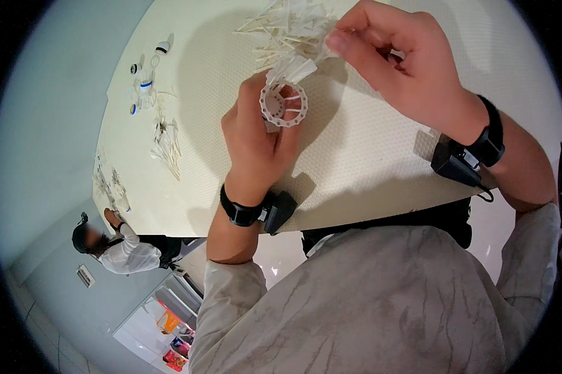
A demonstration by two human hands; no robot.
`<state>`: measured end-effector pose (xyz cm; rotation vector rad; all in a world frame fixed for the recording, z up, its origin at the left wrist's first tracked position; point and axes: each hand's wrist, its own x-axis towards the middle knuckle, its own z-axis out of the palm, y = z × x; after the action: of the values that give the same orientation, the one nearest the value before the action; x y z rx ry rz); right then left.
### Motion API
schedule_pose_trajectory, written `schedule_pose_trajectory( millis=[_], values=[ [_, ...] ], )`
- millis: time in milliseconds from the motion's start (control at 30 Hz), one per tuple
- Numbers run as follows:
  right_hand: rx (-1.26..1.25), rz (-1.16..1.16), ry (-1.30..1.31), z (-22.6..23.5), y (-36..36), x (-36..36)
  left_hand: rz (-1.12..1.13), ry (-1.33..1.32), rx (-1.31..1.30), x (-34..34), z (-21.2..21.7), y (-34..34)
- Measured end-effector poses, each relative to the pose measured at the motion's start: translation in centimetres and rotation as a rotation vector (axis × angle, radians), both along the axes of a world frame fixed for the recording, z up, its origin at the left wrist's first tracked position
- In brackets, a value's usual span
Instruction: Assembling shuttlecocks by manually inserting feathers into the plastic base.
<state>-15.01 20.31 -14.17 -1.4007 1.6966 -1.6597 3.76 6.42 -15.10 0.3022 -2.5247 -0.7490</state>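
My left hand (256,134) is wrapped round a white plastic holder (301,120), roughly cup-shaped, with a ring of small holes along its rim. White leaf-like pieces (296,70) stick out on the holder's far side. Over the table to the right, my right hand (405,59) has thumb and forefinger pinched together, and whatever lies between them is too small to make out. The pinched fingertips are beside a loose pile of thin white sticks with pale flaps (287,28), just beyond the holder.
A smaller bunch of similar sticks (167,146) lies to the left on the textured cream table (355,168). Small clear bottles (145,93) and caps (162,47) are scattered farther left. A person (122,249) in a white top works at the table's left end.
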Motion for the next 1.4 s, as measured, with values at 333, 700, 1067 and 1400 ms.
schedule_pose_trajectory(
  millis=[333, 700, 1067, 1400],
  values=[
    [-0.180, -0.054, 0.385, -0.2, -0.2, 0.0, 0.030, 0.001, 0.189, 0.1, -0.2, -0.1],
    [-0.142, -0.022, 0.374, -0.6, 0.1, 0.8, 0.036, -0.050, 0.109, 0.2, 0.0, 0.6],
    [-0.162, -0.066, 0.413, -0.5, -0.5, 1.3, -0.009, -0.084, 0.066, 0.2, 0.3, 0.3],
    [-0.210, -0.090, 0.468, -0.5, -0.4, 1.5, -0.003, -0.121, 0.091, 0.3, 0.2, 0.3]
  ],
)
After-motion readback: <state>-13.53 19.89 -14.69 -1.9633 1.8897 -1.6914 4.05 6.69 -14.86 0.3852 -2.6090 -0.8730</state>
